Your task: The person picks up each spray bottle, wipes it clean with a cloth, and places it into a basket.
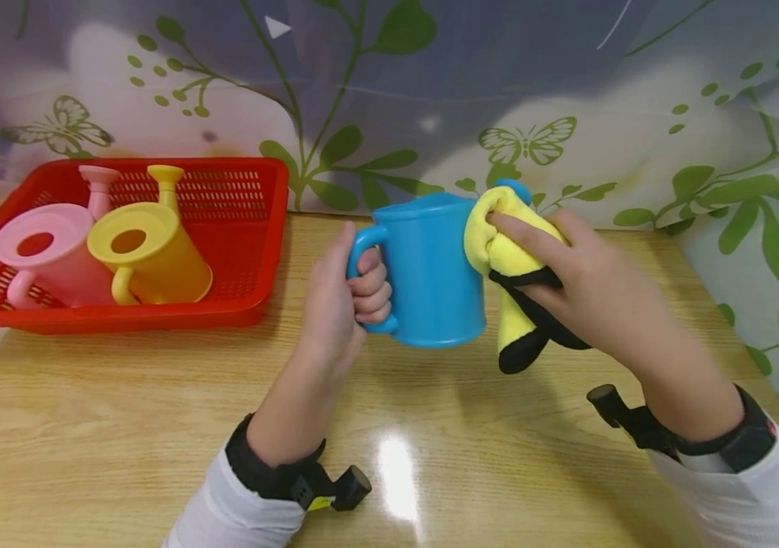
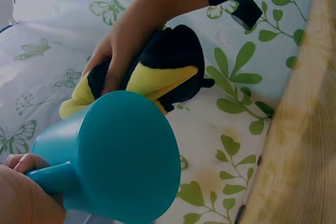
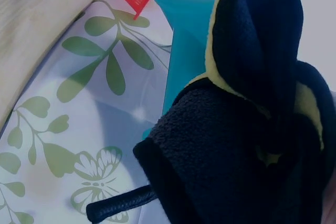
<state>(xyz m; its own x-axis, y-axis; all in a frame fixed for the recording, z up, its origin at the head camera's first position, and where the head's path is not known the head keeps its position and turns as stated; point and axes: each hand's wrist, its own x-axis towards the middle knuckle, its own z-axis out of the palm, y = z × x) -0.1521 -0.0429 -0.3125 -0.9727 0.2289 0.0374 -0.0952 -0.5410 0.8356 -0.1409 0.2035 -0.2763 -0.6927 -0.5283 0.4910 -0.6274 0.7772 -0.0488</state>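
Observation:
A blue watering can is held up over the table, its flat base facing the left wrist camera. My left hand grips it by the handle, fingers curled through the loop. In my right hand is a bunched yellow and black cloth, pinched between thumb and fingers. The cloth lies against the can's spout side and covers most of the spout; only the blue spout tip shows above it. In the right wrist view the cloth's dark side hides much of the can and the hand.
At the left of the wooden table stands a red basket. Inside it are a pink watering can and a yellow watering can. Behind the table hangs a leaf-and-butterfly printed sheet.

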